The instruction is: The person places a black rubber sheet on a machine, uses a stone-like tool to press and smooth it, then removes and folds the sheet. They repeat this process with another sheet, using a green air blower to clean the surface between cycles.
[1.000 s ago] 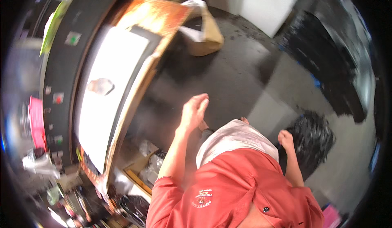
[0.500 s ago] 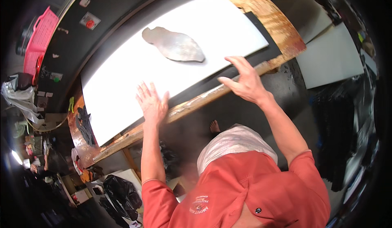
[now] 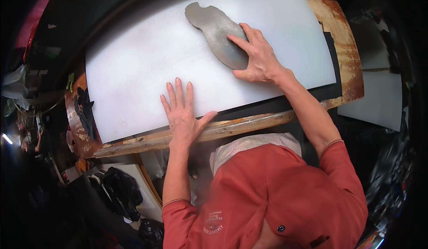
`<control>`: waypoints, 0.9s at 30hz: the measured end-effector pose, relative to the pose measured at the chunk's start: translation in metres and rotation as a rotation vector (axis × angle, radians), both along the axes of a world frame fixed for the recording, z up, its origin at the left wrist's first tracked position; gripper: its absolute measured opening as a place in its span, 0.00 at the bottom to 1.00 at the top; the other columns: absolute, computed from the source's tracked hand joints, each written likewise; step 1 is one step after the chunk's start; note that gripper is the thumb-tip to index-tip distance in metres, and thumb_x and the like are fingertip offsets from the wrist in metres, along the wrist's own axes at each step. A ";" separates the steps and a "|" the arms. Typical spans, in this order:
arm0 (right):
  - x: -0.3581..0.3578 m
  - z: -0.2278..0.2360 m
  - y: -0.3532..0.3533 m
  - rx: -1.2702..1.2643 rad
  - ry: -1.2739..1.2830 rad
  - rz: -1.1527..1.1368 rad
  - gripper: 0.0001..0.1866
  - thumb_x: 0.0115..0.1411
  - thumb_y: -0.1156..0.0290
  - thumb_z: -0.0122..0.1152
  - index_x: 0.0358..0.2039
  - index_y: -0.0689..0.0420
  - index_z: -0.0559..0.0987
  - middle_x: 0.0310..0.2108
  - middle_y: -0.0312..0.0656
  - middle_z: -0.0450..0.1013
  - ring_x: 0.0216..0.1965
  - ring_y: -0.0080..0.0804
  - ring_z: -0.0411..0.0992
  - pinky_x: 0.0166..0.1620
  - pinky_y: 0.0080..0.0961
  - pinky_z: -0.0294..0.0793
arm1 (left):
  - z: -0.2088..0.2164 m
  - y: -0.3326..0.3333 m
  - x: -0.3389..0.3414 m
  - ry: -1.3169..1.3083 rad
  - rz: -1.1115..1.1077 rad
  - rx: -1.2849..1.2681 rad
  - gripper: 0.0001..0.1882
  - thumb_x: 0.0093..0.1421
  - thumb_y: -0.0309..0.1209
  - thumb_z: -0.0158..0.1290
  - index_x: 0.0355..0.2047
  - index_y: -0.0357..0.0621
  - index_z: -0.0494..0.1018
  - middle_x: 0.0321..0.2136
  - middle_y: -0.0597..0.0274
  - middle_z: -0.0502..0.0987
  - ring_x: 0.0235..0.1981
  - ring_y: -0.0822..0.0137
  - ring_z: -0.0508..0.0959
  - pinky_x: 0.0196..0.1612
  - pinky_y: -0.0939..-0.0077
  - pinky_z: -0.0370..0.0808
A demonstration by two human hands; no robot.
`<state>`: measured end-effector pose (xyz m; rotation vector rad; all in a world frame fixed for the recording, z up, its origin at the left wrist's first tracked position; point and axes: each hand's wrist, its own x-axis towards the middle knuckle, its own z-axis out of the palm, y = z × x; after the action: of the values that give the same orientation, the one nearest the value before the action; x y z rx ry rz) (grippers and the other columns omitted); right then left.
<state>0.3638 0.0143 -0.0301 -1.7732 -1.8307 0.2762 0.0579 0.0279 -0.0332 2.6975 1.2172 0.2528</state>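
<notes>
A flat grey sole-shaped piece (image 3: 218, 32), with a curved outline and a notch at its far end, lies on a large white sheet (image 3: 133, 70). Its near right end is under my right hand (image 3: 258, 57), which grips it with the fingers on top and along the far edge and the thumb at the near edge. My left hand (image 3: 183, 115) rests flat near the sheet's front edge, fingers spread, apart from the grey piece and holding nothing.
The sheet lies over black material (image 3: 263, 106) on a worn wooden table (image 3: 343, 39) with a rough front rail (image 3: 249, 125). Dark scraps (image 3: 83, 110) sit at the table's left end. A black plastic bag (image 3: 120, 193) is below left. Pale panels (image 3: 376, 97) stand at right.
My right hand has moved from beyond the sheet's front edge onto the grey piece and taken hold of it. My left hand has settled flat on the sheet. The view has turned.
</notes>
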 end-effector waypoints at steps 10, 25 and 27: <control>-0.056 0.003 0.004 0.161 0.142 -0.123 0.41 0.37 0.67 0.72 0.58 0.57 0.79 0.65 0.69 0.58 0.58 0.68 0.65 0.60 0.53 0.70 | 0.007 0.036 -0.010 0.025 -0.088 -0.138 0.59 0.51 0.59 0.67 0.75 0.46 0.53 0.77 0.47 0.49 0.77 0.38 0.45 0.73 0.31 0.40; -0.065 0.013 0.008 -0.108 0.067 -0.183 0.46 0.36 0.67 0.76 0.62 0.55 0.75 0.71 0.65 0.52 0.64 0.64 0.61 0.64 0.51 0.64 | -0.005 0.168 -0.078 0.109 0.171 0.022 0.48 0.59 0.44 0.64 0.76 0.49 0.54 0.77 0.50 0.47 0.78 0.41 0.42 0.75 0.36 0.38; -0.065 0.014 0.009 -0.105 0.064 -0.172 0.46 0.36 0.68 0.76 0.63 0.55 0.75 0.71 0.66 0.52 0.64 0.64 0.61 0.64 0.52 0.63 | -0.002 0.168 -0.075 0.103 0.163 0.041 0.48 0.59 0.43 0.64 0.76 0.48 0.54 0.77 0.49 0.46 0.78 0.40 0.42 0.75 0.36 0.38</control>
<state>0.2983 0.0236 -0.0162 -1.9577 -1.6340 0.3624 -0.0175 0.1954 -0.0352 2.6775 1.4800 0.1633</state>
